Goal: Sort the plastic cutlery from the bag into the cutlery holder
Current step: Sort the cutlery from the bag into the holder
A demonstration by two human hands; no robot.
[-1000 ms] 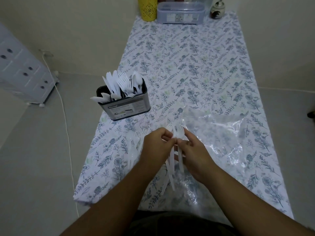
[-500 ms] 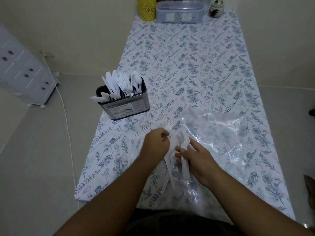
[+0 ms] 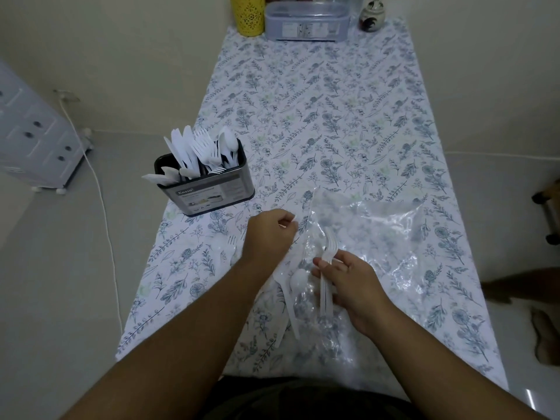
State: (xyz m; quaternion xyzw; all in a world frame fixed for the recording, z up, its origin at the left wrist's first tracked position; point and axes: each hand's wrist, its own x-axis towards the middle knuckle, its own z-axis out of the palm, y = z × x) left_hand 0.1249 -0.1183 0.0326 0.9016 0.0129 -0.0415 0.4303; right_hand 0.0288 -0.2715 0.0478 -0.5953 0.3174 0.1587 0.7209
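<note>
A dark cutlery holder stands near the table's left edge, holding several white plastic forks, knives and spoons. The clear plastic bag lies crumpled in front of me. My right hand grips a small bundle of white forks, tines pointing away. My left hand is closed, pinching the bag's left edge. A white spoon and other loose white cutlery lie between my hands. Another white fork rests on the cloth left of my left hand.
The table wears a floral cloth. At its far end stand a yellow perforated cup, a clear lidded box and a small ceramic jar. A white drawer unit and a cable are on the floor, left.
My hands have separated. The right hand moved down and right with the forks, and the left hand moved up toward the bag's edge. Loose cutlery now shows between them.
</note>
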